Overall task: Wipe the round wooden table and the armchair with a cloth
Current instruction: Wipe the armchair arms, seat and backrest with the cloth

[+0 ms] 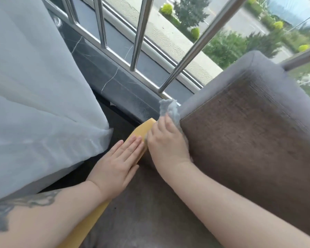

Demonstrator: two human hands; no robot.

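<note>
Where the armchair [249, 133] meets the window wall, its grey upholstered back stands close to the steel railing [141, 33], with only a narrow gap between the backrest's left edge and the dark marble sill [104, 76]. Left of the armchair, a white sheer curtain [34, 86] hangs down to the floor, leaving a slim dark strip of floor between its hem and the chair's yellow wooden armrest [141, 129]. This armrest runs along the armchair's left side, from the lower edge of the view up to the backrest corner.

Left hand [118, 161]: fingers straight and together, palm flat on top of the armrest, holding nothing.

Right hand [166, 144]: fingers curled over a bunched grey cloth [170, 108], pressing it against the left front edge of the backrest, just above the armrest's far end. Part of the cloth protrudes above the fingers. Both hands lie just beside each other.
</note>
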